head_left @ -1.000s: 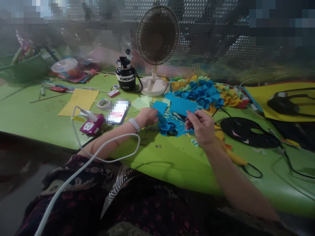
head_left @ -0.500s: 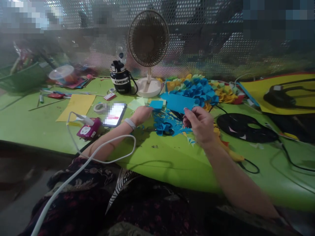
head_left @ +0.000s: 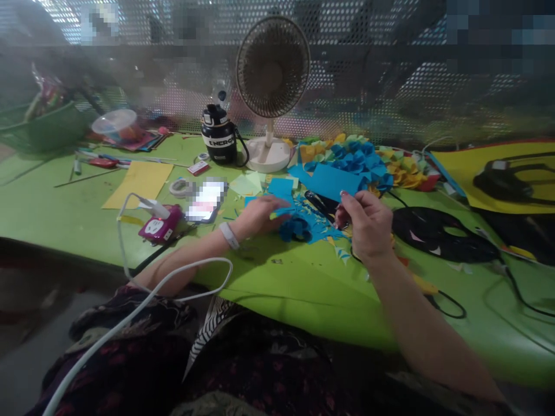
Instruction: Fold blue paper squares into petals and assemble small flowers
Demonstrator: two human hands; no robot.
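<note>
My left hand (head_left: 259,214) lies low on the green table (head_left: 281,283), fingers stretched out over a heap of blue paper scraps (head_left: 303,225). A small blue paper square (head_left: 281,186) rests just beyond its fingertips. My right hand (head_left: 368,222) is raised a little, and its thumb and fingers pinch the lower edge of a larger blue paper sheet (head_left: 332,180). Black scissors (head_left: 318,202) lie between the two hands on the scraps.
A desk fan (head_left: 273,63) and a black bottle (head_left: 219,138) stand at the back. A phone (head_left: 206,199), a tape roll (head_left: 178,186), a pink plug block (head_left: 158,222) with a white cable and a yellow sheet (head_left: 139,182) lie left. Folded paper pieces (head_left: 359,159) and black cables (head_left: 433,231) lie right.
My left hand let go of the small blue square and dropped flat onto the scraps. My right hand kept its hold on the blue sheet.
</note>
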